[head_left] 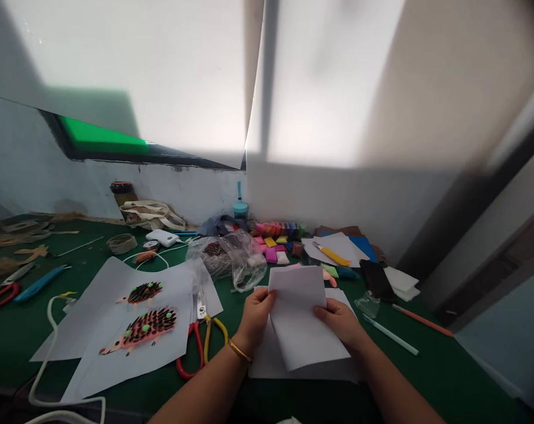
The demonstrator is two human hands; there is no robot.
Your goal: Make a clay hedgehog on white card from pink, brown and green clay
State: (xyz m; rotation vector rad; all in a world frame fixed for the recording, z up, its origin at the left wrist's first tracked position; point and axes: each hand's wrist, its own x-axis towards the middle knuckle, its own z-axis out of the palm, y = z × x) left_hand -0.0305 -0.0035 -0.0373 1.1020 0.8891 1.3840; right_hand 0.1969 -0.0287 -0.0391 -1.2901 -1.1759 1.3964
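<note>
My left hand pinches the left edge of a folded sheet of white paper, thumb on top. On the opposite edge my right hand grips the same paper between thumb and fingers. The upper part of the paper stands up toward the wall, and its lower flap spreads out toward me. More white paper lies beneath it on the green table. Just left of my left hand lie scissors with one red and one yellow handle.
To the left, white sheets carry two hedgehog figures. Behind my hands are a clear plastic bag and colourful clay packs. A yellow cutter, a white pen and an orange pencil lie rightward. A white cable runs along the left.
</note>
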